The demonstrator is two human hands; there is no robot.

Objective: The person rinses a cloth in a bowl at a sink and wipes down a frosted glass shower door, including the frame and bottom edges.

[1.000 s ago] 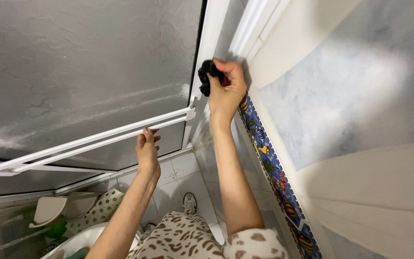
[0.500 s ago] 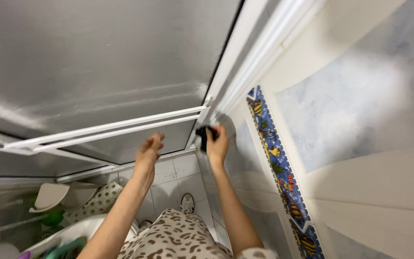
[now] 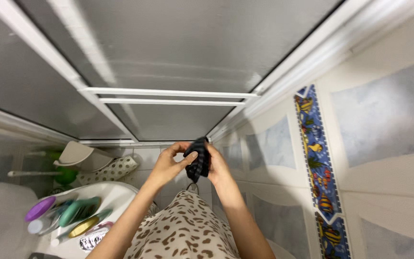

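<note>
Both hands have dropped away from the shower door frame since the earlier frames and now meet low in front of the body; the left hand has let go of the white rail. Nearest the camera: a leopard-print garment (image 3: pixel 183 230) on the person, both forearms rising out of it. Left hand (image 3: pixel 168 164) and right hand (image 3: pixel 215 168) share a dark cloth (image 3: pixel 198 160), bunched and hanging a little between them. Left grip: thumb and fingers pinched on the cloth's left side. Right grip: palm and fingers closed against its right side (fingertips mostly hidden behind the cloth).

Lower left, a white basin (image 3: pixel 106 196) holds a purple lid (image 3: pixel 39 209), a teal bottle (image 3: pixel 75 211) and other toiletries, partly blurred. Behind it, a polka-dot item (image 3: pixel 106 170) and a beige holder (image 3: pixel 75 154) on the tiled floor. Farther off, the frosted shower door (image 3: pixel 168 43) with its double white rail (image 3: pixel 168 96), well apart from both hands. On the right, a tiled wall with a blue fish-pattern border strip (image 3: pixel 312 144).
</note>
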